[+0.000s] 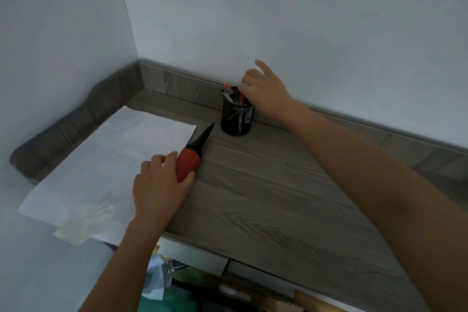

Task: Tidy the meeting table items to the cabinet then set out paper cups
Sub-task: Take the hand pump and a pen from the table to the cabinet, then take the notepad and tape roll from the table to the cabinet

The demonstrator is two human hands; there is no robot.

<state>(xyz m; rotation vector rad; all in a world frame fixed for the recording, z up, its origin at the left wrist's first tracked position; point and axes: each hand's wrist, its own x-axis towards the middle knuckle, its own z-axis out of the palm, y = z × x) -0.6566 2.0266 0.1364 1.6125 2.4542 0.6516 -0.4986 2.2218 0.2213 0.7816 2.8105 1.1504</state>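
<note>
The left hand [159,185] grips the red-handled tool [188,163], tip toward the pen holder [236,121] under the right hand [266,94], probably to drop it in. Whether that hand grasps the rim, I cannot tell.

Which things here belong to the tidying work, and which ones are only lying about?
Part of the job: red-handled tool with black pointed tip, gripped by the left hand; black mesh pen holder with pens, right hand at its rim; probably the white paper sheet.
Just lying about: crumpled yellowish film at the sheet's corner; green and pale blue clutter below the grey wood-grain top.
</note>
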